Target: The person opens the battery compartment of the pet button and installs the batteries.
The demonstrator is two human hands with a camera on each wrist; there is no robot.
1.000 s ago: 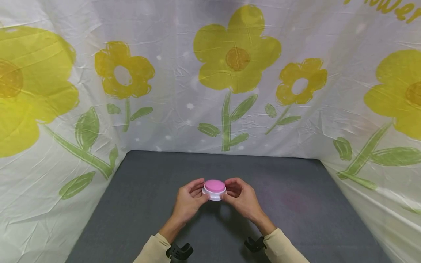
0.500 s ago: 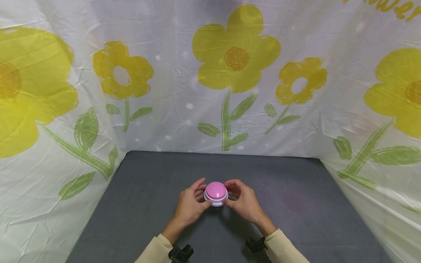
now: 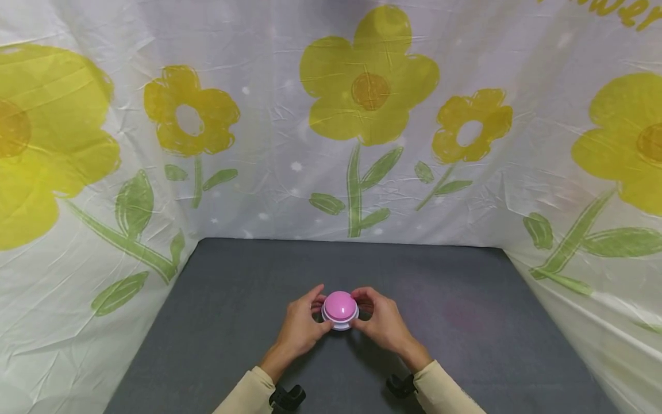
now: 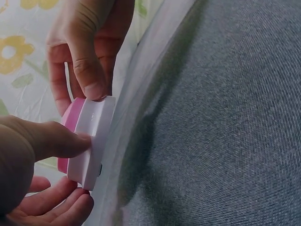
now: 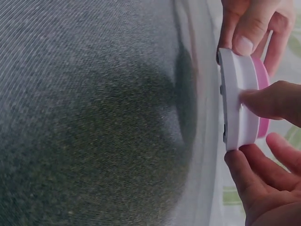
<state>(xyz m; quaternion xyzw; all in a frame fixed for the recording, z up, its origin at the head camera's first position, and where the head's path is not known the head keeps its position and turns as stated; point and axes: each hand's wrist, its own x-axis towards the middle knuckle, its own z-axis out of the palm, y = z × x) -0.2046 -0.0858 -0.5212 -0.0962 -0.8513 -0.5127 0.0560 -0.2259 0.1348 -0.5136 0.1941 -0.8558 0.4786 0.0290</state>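
A round push button (image 3: 339, 307) with a pink domed top and a white base is held between both hands in the middle of the head view. My left hand (image 3: 301, 325) grips its left side, thumb on the front of the base and fingers around the side. On the opposite side my right hand (image 3: 381, 322) pinches it the same way. The right wrist view shows the white base (image 5: 231, 103) edge-on, with small dark feet under it and space between it and the table. Both thumbs press the white rim, not the pink dome.
A dark grey cloth-covered table (image 3: 248, 270) lies beneath the hands. White curtains (image 3: 274, 172) printed with yellow flowers stand along its back, left and right sides. Each wrist wears a black band (image 3: 400, 384) below a cream sleeve.
Both hands have brought the button slightly toward me. Its pink top has tilted to face the head camera more, showing as a rounder dome. The grip is unchanged.
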